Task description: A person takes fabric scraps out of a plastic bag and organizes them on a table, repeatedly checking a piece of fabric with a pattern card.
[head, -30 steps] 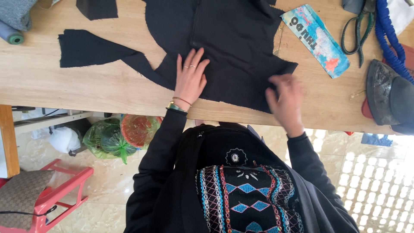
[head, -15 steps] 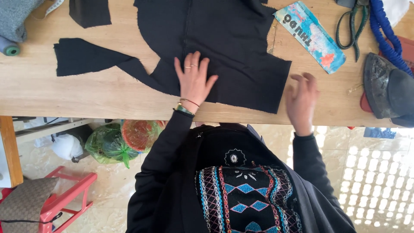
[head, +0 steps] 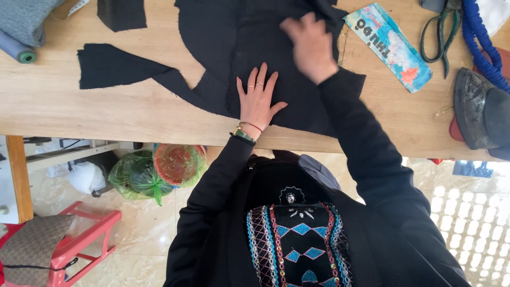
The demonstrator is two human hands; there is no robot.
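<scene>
Black fabric piece lies spread on the wooden counter, near its front edge. Left hand flat on the fabric, fingers spread, palm down, holding nothing. Right hand on the fabric farther in, blurred; can't tell its grip. Scissors and printed packet lie to the right.

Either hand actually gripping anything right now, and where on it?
Left hand lies flat, fingers spread, on the black fabric near its front edge: pressing, not gripping. Right hand is blurred on the fabric farther back; grip cannot be told.
</scene>
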